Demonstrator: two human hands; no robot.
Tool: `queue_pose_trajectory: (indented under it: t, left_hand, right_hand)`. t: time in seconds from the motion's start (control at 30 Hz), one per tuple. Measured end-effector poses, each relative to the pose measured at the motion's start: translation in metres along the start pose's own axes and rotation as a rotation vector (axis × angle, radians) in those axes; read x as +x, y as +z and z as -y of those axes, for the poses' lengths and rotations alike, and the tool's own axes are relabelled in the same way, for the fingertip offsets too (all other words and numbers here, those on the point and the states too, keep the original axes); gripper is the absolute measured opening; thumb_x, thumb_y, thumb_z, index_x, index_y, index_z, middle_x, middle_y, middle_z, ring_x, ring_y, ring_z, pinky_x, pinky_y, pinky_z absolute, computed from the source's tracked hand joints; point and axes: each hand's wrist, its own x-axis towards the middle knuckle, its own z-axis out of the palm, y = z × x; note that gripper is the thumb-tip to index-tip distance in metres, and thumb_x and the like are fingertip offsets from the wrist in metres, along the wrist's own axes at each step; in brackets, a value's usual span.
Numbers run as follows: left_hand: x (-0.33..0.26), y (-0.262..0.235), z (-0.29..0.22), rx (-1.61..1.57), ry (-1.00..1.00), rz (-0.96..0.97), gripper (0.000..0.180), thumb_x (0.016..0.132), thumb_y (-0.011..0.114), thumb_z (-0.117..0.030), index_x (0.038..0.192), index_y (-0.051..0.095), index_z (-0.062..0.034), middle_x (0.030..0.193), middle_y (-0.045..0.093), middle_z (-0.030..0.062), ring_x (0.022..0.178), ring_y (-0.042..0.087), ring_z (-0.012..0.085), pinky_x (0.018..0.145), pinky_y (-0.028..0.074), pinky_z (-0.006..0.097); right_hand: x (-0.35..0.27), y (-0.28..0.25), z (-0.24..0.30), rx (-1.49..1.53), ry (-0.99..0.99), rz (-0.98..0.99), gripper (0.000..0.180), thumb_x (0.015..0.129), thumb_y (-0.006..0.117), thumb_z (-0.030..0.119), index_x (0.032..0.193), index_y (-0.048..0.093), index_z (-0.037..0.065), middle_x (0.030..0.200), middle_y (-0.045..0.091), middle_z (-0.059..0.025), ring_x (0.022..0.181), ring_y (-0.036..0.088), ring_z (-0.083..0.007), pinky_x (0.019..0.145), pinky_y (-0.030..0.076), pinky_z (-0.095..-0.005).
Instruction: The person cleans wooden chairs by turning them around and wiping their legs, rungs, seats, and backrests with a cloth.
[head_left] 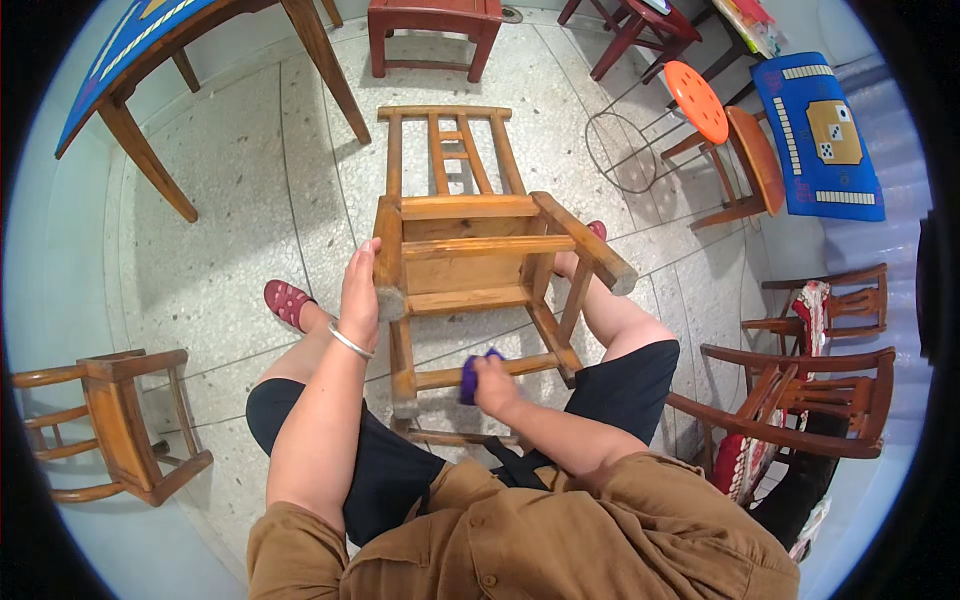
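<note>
A small wooden chair [470,206] lies tipped over between my legs, its slatted back pointing away and its underside and legs turned toward me. My left hand [360,295], with a silver bangle at the wrist, rests along the outer left side of the chair, fingers stretched out and nearly straight; its thumb is hidden. My right hand [494,388] is closed around a purple cloth [469,382] and presses it on the rung [530,365] between the two nearest legs. Part of the cloth is covered by my fingers.
Another wooden chair [120,425] lies on its side at left. A table with a blue top [110,60] stands far left, a red stool [435,30] far ahead. At right are an orange round stool [697,102], a blue mat [820,140] and dark wooden chairs [790,395].
</note>
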Motion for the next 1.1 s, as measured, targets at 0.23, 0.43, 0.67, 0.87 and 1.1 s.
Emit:
queue_pose_trajectory:
  t: [0.23,0.43,0.67,0.87,1.1]
  left_hand:
    - [0.004,-0.002,0.001,-0.019,-0.038,0.007,0.051,0.097,0.039,-0.039,0.124,0.049,0.0022,0.127,0.049,0.0122,0.12,0.043,0.0207,0.103,0.029,0.032]
    - [0.003,0.002,-0.002,0.004,-0.046,0.002,0.051,0.097,0.039,-0.039,0.125,0.049,0.002,0.129,0.048,0.0123,0.123,0.041,0.0216,0.105,0.027,0.032]
    - [0.001,-0.001,0.002,-0.054,-0.001,-0.016,0.049,0.097,0.04,-0.041,0.124,0.049,-0.0013,0.123,0.05,0.0077,0.116,0.046,0.018,0.101,0.034,0.031]
    - [0.001,-0.002,0.006,-0.131,-0.066,-0.049,0.047,0.097,0.04,-0.04,0.122,0.051,-0.0022,0.121,0.052,0.0074,0.115,0.046,0.0174,0.1,0.034,0.031]
    - [-0.009,0.013,-0.007,0.015,0.011,-0.144,0.043,0.098,0.037,-0.033,0.119,0.053,0.0018,0.118,0.053,0.0111,0.116,0.046,0.0195,0.101,0.031,0.031]
  right_hand:
    - [0.009,0.024,0.0,-0.048,-0.501,0.113,0.026,0.077,0.054,0.003,0.101,0.054,0.011,0.103,0.051,-0.0139,0.1,0.051,-0.0337,0.085,0.044,-0.0404]
    - [0.006,-0.039,-0.066,-0.373,-0.511,0.077,0.017,0.079,0.052,0.008,0.095,0.058,0.012,0.096,0.054,-0.0148,0.095,0.054,-0.0335,0.082,0.045,-0.0409]
    - [0.025,-0.117,-0.022,0.148,-0.365,-0.438,0.035,0.069,0.048,-0.01,0.101,0.05,0.004,0.1,0.053,-0.0209,0.098,0.053,-0.0409,0.085,0.043,-0.0426]
    - [0.051,-0.191,0.013,-0.256,-0.541,-0.705,0.039,0.066,0.054,-0.007,0.103,0.054,0.006,0.104,0.055,-0.0139,0.098,0.052,-0.034,0.084,0.043,-0.0413]
    - [0.113,-0.159,0.051,-0.453,-0.574,-0.572,0.017,0.079,0.051,0.01,0.094,0.058,0.006,0.091,0.055,-0.0119,0.087,0.053,-0.0294,0.076,0.045,-0.0403]
